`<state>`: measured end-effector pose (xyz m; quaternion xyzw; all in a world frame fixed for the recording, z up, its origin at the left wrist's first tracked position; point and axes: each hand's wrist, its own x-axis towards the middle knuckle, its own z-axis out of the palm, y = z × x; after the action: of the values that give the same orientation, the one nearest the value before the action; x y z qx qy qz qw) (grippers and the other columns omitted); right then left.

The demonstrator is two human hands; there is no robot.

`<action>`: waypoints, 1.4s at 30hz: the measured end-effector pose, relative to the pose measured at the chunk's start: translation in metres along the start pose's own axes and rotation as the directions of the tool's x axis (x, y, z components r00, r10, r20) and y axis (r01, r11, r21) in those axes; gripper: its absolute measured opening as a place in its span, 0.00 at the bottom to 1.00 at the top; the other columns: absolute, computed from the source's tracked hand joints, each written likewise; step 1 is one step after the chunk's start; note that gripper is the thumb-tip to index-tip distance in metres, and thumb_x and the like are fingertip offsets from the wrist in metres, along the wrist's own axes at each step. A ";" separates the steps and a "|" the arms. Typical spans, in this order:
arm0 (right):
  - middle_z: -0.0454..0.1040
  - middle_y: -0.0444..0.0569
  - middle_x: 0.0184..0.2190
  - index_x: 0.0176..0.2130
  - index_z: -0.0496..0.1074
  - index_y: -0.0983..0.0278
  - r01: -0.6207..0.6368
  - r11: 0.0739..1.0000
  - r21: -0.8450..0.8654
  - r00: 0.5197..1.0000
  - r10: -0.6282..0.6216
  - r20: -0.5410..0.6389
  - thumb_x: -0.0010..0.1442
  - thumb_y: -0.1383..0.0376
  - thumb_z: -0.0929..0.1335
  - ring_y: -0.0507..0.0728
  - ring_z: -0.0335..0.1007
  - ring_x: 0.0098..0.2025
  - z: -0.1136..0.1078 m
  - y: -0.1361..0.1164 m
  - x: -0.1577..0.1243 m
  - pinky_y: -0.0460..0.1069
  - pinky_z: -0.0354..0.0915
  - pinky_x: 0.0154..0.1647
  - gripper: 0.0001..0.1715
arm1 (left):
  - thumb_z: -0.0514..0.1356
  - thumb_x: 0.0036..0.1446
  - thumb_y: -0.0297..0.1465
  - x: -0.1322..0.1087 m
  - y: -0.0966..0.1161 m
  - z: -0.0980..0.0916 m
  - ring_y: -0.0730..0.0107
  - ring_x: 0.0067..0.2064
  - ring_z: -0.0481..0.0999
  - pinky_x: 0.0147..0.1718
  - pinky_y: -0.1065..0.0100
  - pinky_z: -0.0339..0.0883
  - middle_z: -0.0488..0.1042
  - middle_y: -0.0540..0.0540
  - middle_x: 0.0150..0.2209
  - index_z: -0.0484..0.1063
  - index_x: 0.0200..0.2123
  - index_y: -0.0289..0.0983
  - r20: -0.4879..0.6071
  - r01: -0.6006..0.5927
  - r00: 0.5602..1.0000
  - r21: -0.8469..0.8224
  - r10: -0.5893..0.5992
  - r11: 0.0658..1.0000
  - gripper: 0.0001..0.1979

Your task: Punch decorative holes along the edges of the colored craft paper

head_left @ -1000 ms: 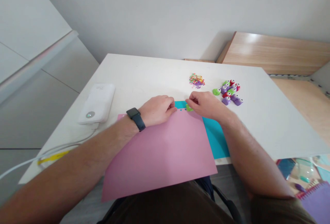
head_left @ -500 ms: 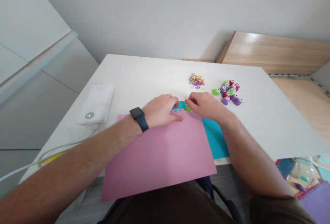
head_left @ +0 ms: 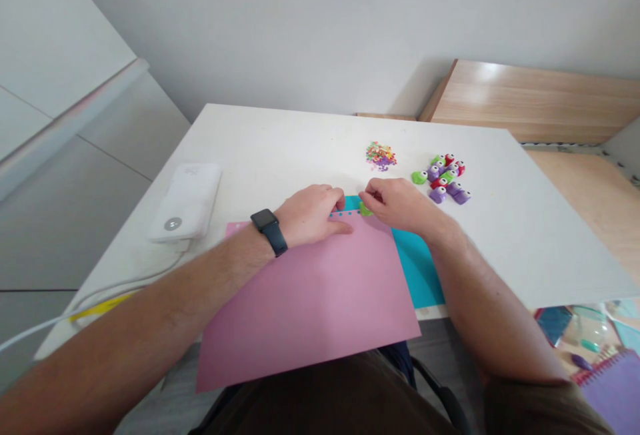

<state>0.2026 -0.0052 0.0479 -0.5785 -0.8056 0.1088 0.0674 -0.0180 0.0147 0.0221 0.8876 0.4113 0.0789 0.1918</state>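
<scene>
My right hand (head_left: 393,203) is closed over a small green craft punch (head_left: 366,209) at the top edge of a pink sheet of paper (head_left: 320,295). Most of the punch is hidden under my fingers. A row of small holes runs along that edge to the left of the punch, with blue showing through. My left hand (head_left: 316,213) rests on the sheet near the holes, its thumb stretched out flat on the pink and its other fingers bent at the top edge. Beneath the pink paper lies a blue sheet (head_left: 417,271), visible at the right and top.
Behind my right hand lie several green, purple and red craft punches (head_left: 445,178) and a pile of small colourful paper cutouts (head_left: 381,156). A white power bank (head_left: 186,201) with a cable sits on the left. The pink sheet overhangs the front edge of the white table (head_left: 280,145).
</scene>
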 end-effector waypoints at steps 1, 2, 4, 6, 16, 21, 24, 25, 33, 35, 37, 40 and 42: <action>0.82 0.51 0.34 0.38 0.77 0.62 0.000 1.000 -0.001 1.000 0.000 0.000 0.72 0.55 0.61 0.55 0.73 0.33 0.000 0.000 0.000 0.49 0.58 0.35 0.20 | 0.69 0.54 0.49 0.000 0.000 0.000 0.58 0.41 0.77 0.40 0.63 0.67 0.78 0.45 0.39 0.74 0.40 0.40 -0.002 0.001 1.000 -0.006 -0.001 1.000 0.21; 0.82 0.51 0.34 0.38 0.77 0.62 0.002 1.000 -0.002 1.000 -0.002 0.000 0.72 0.55 0.62 0.55 0.73 0.33 0.000 0.000 0.000 0.49 0.58 0.35 0.20 | 0.69 0.54 0.49 0.000 -0.001 0.001 0.58 0.41 0.77 0.40 0.63 0.67 0.78 0.45 0.39 0.74 0.40 0.40 -0.006 0.001 1.000 -0.011 -0.001 1.000 0.20; 0.82 0.51 0.34 0.38 0.77 0.62 0.008 1.000 -0.003 1.000 -0.008 -0.003 0.72 0.56 0.61 0.55 0.73 0.33 0.000 0.000 0.000 0.49 0.59 0.35 0.20 | 0.67 0.56 0.48 0.000 -0.002 0.002 0.59 0.41 0.77 0.39 0.63 0.66 0.78 0.46 0.38 0.74 0.39 0.40 -0.016 -0.008 1.000 -0.018 0.007 1.000 0.18; 0.81 0.51 0.34 0.37 0.77 0.63 0.013 1.000 -0.004 1.000 -0.013 -0.009 0.72 0.56 0.61 0.55 0.73 0.33 0.001 0.001 0.000 0.49 0.58 0.35 0.20 | 0.65 0.60 0.46 0.000 -0.004 0.003 0.60 0.40 0.77 0.38 0.64 0.65 0.78 0.46 0.38 0.74 0.38 0.40 -0.025 -0.018 1.000 -0.020 0.018 1.000 0.16; 0.81 0.50 0.33 0.37 0.77 0.62 0.016 1.000 -0.005 1.000 -0.016 -0.014 0.71 0.56 0.62 0.56 0.73 0.34 0.001 0.000 -0.001 0.49 0.58 0.35 0.19 | 0.60 0.64 0.39 0.001 -0.003 0.005 0.61 0.38 0.76 0.38 0.63 0.64 0.77 0.46 0.36 0.75 0.35 0.40 -0.048 -0.008 0.999 0.003 0.008 1.000 0.10; 0.81 0.50 0.33 0.37 0.76 0.62 0.026 1.000 -0.007 1.000 -0.026 -0.016 0.72 0.56 0.61 0.55 0.73 0.33 0.001 0.001 -0.001 0.49 0.58 0.35 0.20 | 0.59 0.64 0.39 0.002 -0.002 0.003 0.60 0.38 0.76 0.37 0.63 0.64 0.78 0.45 0.36 0.76 0.35 0.40 -0.041 -0.004 0.999 0.023 0.005 1.000 0.11; 0.82 0.51 0.33 0.37 0.77 0.62 0.018 1.000 -0.019 1.000 -0.019 -0.013 0.72 0.56 0.61 0.56 0.74 0.34 0.001 0.001 -0.001 0.49 0.58 0.35 0.20 | 0.59 0.64 0.39 0.002 -0.001 0.002 0.60 0.38 0.76 0.36 0.63 0.64 0.78 0.45 0.35 0.76 0.35 0.40 -0.037 -0.001 0.999 0.029 0.002 1.000 0.11; 0.82 0.51 0.34 0.37 0.77 0.62 0.017 1.000 -0.025 1.000 -0.017 -0.013 0.72 0.55 0.61 0.56 0.74 0.34 0.001 0.001 -0.001 0.49 0.58 0.36 0.20 | 0.59 0.64 0.39 0.003 -0.001 0.002 0.60 0.38 0.76 0.36 0.63 0.64 0.78 0.45 0.35 0.76 0.34 0.40 -0.037 0.000 0.999 0.032 0.001 0.999 0.11; 0.82 0.51 0.34 0.38 0.77 0.62 0.028 0.999 -0.032 0.999 -0.028 -0.016 0.72 0.55 0.61 0.56 0.74 0.35 0.001 0.000 -0.001 0.49 0.57 0.35 0.20 | 0.58 0.64 0.39 0.004 -0.003 0.004 0.60 0.37 0.77 0.34 0.63 0.63 0.78 0.45 0.34 0.75 0.34 0.40 -0.039 -0.008 0.999 0.036 0.010 0.999 0.11; 0.82 0.51 0.34 0.38 0.77 0.62 0.026 0.999 -0.042 1.000 -0.026 -0.013 0.72 0.55 0.61 0.57 0.74 0.35 0.001 0.000 -0.001 0.50 0.57 0.35 0.21 | 0.58 0.63 0.39 0.004 -0.002 0.003 0.60 0.37 0.77 0.34 0.63 0.63 0.79 0.45 0.34 0.75 0.34 0.40 -0.032 -0.003 0.999 0.038 0.004 0.999 0.11; 0.82 0.51 0.34 0.38 0.77 0.62 0.023 0.998 -0.051 1.000 -0.024 -0.012 0.72 0.55 0.61 0.57 0.74 0.35 0.001 0.000 -0.001 0.50 0.57 0.35 0.21 | 0.58 0.63 0.39 0.004 -0.001 0.003 0.60 0.37 0.77 0.34 0.63 0.63 0.79 0.45 0.35 0.76 0.34 0.40 -0.024 0.005 1.000 0.038 -0.004 0.999 0.11; 0.82 0.51 0.34 0.38 0.77 0.62 0.021 0.999 -0.049 1.000 -0.022 -0.011 0.72 0.55 0.61 0.57 0.74 0.35 0.001 0.000 -0.001 0.50 0.57 0.35 0.21 | 0.58 0.63 0.39 0.004 -0.001 0.002 0.60 0.37 0.77 0.34 0.63 0.63 0.79 0.45 0.35 0.75 0.34 0.40 -0.025 0.005 1.000 0.035 -0.004 0.999 0.11; 0.82 0.51 0.34 0.38 0.77 0.62 0.019 0.999 -0.046 1.000 -0.020 -0.010 0.72 0.55 0.61 0.57 0.74 0.35 0.001 0.000 -0.001 0.50 0.58 0.35 0.21 | 0.58 0.63 0.39 0.004 0.000 0.002 0.60 0.37 0.77 0.34 0.63 0.63 0.78 0.45 0.34 0.75 0.34 0.40 -0.033 -0.003 0.999 0.034 0.004 0.999 0.11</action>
<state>0.2021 -0.0060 0.0466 -0.5725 -0.8131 0.0868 0.0593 -0.0153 0.0172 0.0200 0.8901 0.4139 0.0868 0.1698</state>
